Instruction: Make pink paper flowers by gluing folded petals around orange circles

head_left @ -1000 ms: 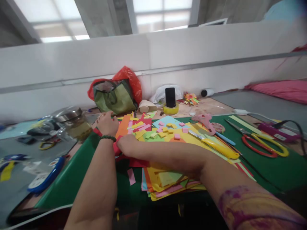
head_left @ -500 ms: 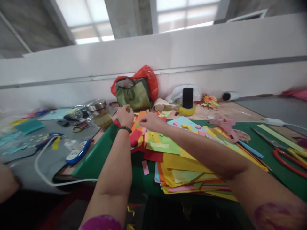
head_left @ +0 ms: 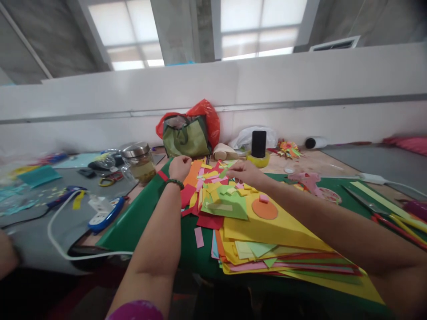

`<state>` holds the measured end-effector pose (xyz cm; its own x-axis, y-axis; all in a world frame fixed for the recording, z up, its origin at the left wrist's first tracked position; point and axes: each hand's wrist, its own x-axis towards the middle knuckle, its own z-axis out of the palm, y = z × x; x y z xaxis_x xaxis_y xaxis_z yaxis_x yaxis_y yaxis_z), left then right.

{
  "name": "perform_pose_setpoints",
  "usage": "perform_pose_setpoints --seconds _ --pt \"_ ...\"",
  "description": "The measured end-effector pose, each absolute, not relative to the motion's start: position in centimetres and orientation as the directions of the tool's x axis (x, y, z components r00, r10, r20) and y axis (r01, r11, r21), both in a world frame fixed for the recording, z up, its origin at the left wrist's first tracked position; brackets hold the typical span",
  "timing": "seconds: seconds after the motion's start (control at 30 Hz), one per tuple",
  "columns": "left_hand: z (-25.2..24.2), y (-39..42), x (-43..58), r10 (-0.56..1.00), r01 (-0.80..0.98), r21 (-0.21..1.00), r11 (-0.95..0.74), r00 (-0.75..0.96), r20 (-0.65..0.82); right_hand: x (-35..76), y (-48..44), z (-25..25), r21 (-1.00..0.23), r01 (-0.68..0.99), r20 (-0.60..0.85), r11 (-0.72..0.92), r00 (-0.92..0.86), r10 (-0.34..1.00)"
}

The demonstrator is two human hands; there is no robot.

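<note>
My left hand (head_left: pixel 180 168), with a dark beaded bracelet (head_left: pixel 175 182) at the wrist, is closed beside an orange paper sheet (head_left: pixel 192 174). Its fingertips are turned away, so I cannot see what they hold. To the right, my right hand (head_left: pixel 246 173) is pinched over a heap of small coloured paper scraps (head_left: pixel 213 178); anything between its fingers is too small to make out. A green paper sheet (head_left: pixel 230 205) with scraps lies below. Under my right forearm, a stack of coloured paper has a yellow sheet (head_left: pixel 267 229) bearing an orange paper circle (head_left: pixel 264 209).
Left stand a glass jar (head_left: pixel 138 164) and a blue-white power strip (head_left: pixel 106 215). Behind are a green bag (head_left: pixel 187 138) and a phone (head_left: pixel 259 143) on a yellow tape roll (head_left: pixel 258 159). Right lie a pink glue gun (head_left: pixel 307 180) and scissors (head_left: pixel 370 202). Another person's arm (head_left: pixel 10 253) shows at far left.
My right hand has moved right, away from my left hand. The light-blue sheet no longer shows; the yellow sheet with the orange circle is now visible. The camera view has shifted slightly.
</note>
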<state>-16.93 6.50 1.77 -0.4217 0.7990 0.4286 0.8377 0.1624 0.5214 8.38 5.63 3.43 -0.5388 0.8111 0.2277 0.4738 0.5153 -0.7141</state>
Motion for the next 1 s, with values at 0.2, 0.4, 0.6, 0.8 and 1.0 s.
perform_pose_setpoints --seconds 0.2,0.4,0.6,0.8,1.0 --pt "-0.3 6.8 -17.2 0.876 0.893 0.334 0.302 -0.398 0.272 4.5 3.4 0.7 -0.114 0.599 0.292 0.792 -0.742 0.603" --pt "-1.7 7.5 -17.0 0.901 0.896 0.284 0.342 -0.398 0.172 0.9 1.4 -0.7 -0.009 0.477 0.157 0.879 -0.867 0.473" --pt "-1.1 7.7 -17.9 0.879 0.864 0.407 0.296 -0.413 0.237 1.2 1.7 0.5 -0.076 0.514 0.198 0.855 -0.832 0.518" --pt "0.8 7.3 -18.1 0.885 0.826 0.563 0.0 -0.262 0.385 2.6 4.7 1.7 -0.336 0.563 0.36 0.755 -0.664 0.655" --pt "2.7 6.4 -17.5 0.876 0.702 0.639 -0.315 -0.044 0.48 4.1 11.2 3.0 -0.707 0.484 0.437 0.516 -0.275 0.856"
